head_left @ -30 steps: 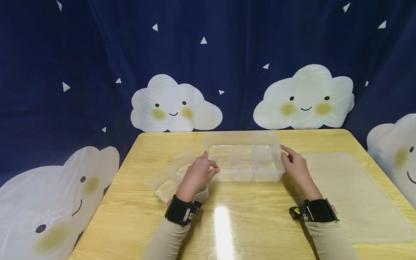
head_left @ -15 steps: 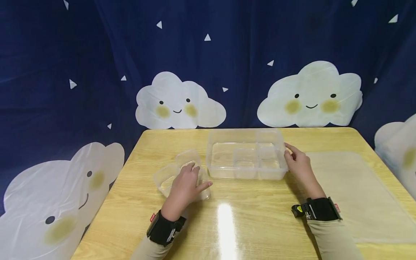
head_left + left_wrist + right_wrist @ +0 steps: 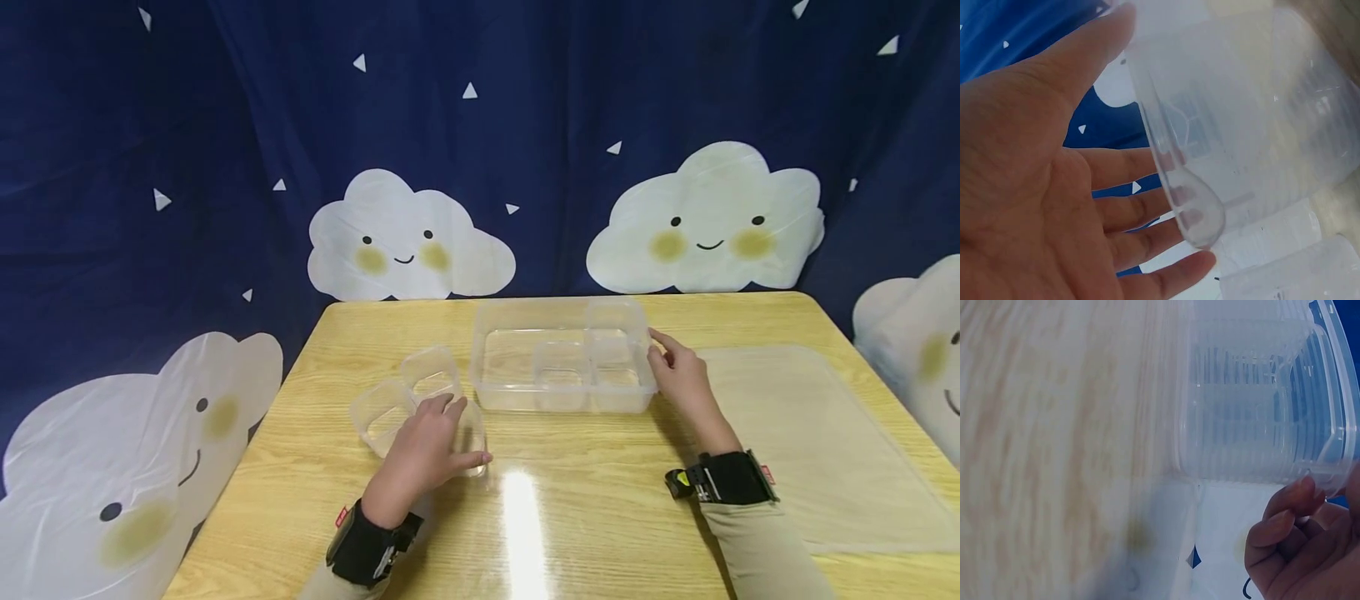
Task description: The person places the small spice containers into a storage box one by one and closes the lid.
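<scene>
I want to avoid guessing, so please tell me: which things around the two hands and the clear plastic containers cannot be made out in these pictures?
- Head view: the left hand covers most of the small clear container under it, so the grip is hidden.
- Left wrist view: the container is too close and blurred; its shape is unclear.
- Right wrist view: the right hand is cut off by the edge; the table is blurred.
- Head view: the large clear tray is transparent, so its inner dividers are hard to trace.
</scene>
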{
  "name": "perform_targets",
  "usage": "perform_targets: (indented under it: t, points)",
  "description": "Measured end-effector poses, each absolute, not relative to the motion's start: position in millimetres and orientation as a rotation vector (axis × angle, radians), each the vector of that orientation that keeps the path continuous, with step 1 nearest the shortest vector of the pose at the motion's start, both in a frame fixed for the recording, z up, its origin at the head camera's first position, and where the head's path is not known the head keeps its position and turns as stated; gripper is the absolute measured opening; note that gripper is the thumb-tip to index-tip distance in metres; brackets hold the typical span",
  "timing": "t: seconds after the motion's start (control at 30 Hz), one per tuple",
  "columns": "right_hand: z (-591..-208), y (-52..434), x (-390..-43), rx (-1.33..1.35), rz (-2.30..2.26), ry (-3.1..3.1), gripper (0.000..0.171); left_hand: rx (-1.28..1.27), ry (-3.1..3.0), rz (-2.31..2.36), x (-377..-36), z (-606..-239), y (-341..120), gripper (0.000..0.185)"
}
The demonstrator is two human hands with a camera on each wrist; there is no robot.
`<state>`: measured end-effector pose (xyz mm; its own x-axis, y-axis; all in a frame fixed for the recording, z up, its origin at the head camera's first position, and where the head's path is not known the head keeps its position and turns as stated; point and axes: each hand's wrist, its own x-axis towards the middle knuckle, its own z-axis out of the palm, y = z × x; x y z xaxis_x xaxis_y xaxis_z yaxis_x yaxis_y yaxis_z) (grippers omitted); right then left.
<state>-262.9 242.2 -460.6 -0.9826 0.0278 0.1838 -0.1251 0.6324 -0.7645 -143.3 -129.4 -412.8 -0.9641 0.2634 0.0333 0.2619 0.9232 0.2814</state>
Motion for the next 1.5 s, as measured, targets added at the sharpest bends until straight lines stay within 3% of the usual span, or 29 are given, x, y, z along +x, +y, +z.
perform_targets:
  t: [0.43, 0.7, 1.5]
  points:
    - [-465.2, 226.0, -263.8, 0.070, 1.303, -2.677, 0.048, 0.307, 3.018, 0.521, -135.1, -408.1, -141.2, 0.090]
    - [-464.4, 227.4, -261.4, 0.035, 1.294, -2.677, 0.048, 0.370, 3.035, 0.515, -138.7, -402.6, -142.2, 0.085]
    - [-464.8, 233.0, -262.8, -0.001, 1.255, -2.647, 0.047, 0.527, 3.141, 0.426, -168.4, -330.4, -128.2, 0.087]
